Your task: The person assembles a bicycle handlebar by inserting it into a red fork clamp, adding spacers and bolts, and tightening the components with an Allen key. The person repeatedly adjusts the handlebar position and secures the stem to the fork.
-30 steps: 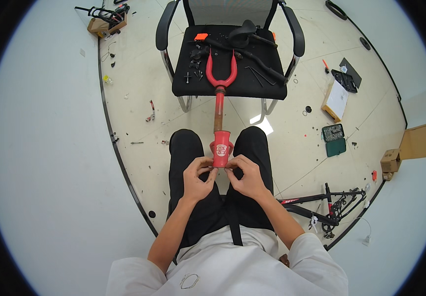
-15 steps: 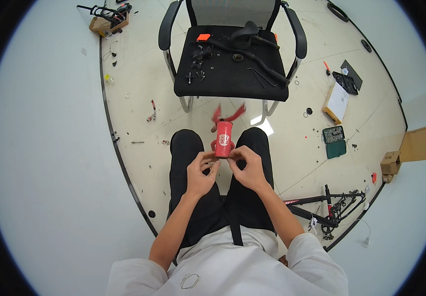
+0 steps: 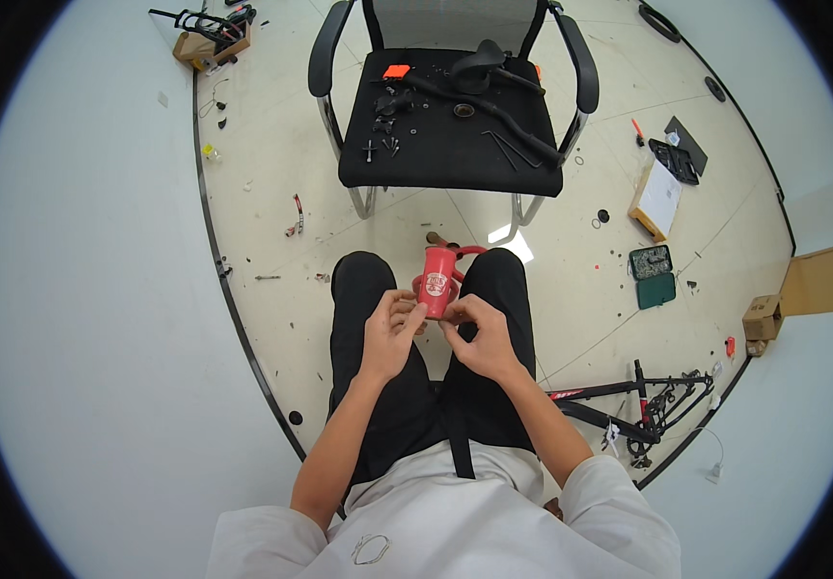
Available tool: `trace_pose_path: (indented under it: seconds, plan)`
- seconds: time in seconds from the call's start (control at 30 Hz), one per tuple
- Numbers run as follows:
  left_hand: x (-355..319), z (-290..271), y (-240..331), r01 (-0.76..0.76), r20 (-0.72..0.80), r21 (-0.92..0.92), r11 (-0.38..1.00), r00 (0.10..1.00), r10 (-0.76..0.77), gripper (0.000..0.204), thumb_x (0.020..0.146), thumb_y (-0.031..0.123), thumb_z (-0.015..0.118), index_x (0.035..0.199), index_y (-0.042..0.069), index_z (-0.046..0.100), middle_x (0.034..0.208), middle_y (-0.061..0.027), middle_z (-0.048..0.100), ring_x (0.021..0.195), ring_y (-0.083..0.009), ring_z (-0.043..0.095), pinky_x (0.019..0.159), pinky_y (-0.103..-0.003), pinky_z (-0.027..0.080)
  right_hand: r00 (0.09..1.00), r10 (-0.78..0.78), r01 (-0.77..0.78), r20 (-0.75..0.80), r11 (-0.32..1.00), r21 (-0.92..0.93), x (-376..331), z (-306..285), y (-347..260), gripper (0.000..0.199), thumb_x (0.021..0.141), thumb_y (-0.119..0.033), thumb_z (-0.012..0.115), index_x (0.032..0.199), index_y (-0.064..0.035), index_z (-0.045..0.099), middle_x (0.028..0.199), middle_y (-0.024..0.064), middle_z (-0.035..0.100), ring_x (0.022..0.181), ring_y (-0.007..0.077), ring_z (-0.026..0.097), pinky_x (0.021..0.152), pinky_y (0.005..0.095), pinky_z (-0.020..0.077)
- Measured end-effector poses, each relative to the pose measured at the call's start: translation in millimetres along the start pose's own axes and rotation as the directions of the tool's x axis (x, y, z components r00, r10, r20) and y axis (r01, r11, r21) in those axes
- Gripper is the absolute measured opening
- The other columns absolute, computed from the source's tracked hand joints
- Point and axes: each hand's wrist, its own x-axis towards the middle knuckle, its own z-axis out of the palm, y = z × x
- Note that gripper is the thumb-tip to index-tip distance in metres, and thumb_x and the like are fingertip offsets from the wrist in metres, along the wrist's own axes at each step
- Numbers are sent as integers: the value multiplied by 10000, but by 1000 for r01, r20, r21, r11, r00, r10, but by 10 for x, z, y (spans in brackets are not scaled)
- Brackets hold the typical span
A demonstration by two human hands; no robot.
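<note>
I sit with a red bicycle frame piece (image 3: 437,278) held between my knees, its short red tube with a white badge pointing up toward me. My left hand (image 3: 392,333) grips the tube's near end from the left, fingers curled around it. My right hand (image 3: 479,335) pinches the same end from the right. The rest of the red piece hangs down behind my knees, mostly hidden, with a brown stub just showing.
A black armchair (image 3: 450,145) stands ahead, holding a black saddle, hex keys and small parts. A bicycle frame (image 3: 638,400) lies on the floor to my right, near a green parts case (image 3: 651,275), a white box and a cardboard box. Loose bits litter the floor at left.
The red piece swung off the chair, where its forked end rested, and tipped down so the forked end now hangs behind my knees. Both hands stayed on the tube.
</note>
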Motion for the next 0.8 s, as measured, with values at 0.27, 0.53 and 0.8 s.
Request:
trace_pose_path:
  seconds: [0.27,0.53,0.8]
  plan:
    - [199,102,265,28,43,450,892,998,-54,539,916,297,751,1275,-45,538,798,-55,621,629,-83,593,582,-235,483,999,-10,9,33,1000,28,-50,26,30,168,792,69,705,943,24,645,889,100,652,793,190,687,744,292,559]
    - [241,75,118,13,47,515,857,998,-44,657,876,415,767,1290,-51,559,863,-151,706,768,-184,710,698,-302,554,995,-9,4,103,999,54,-83,26,-12,236,787,28,716,1010,24,638,926,127,659,831,248,695,777,330,558]
    - [367,119,507,43,80,806,591,980,-181,655,806,455,752,1257,6,593,928,-230,736,884,-395,726,806,-435,572,966,-10,-11,258,997,81,-60,16,-104,288,805,-30,730,1078,17,651,980,143,685,899,283,689,829,343,553]
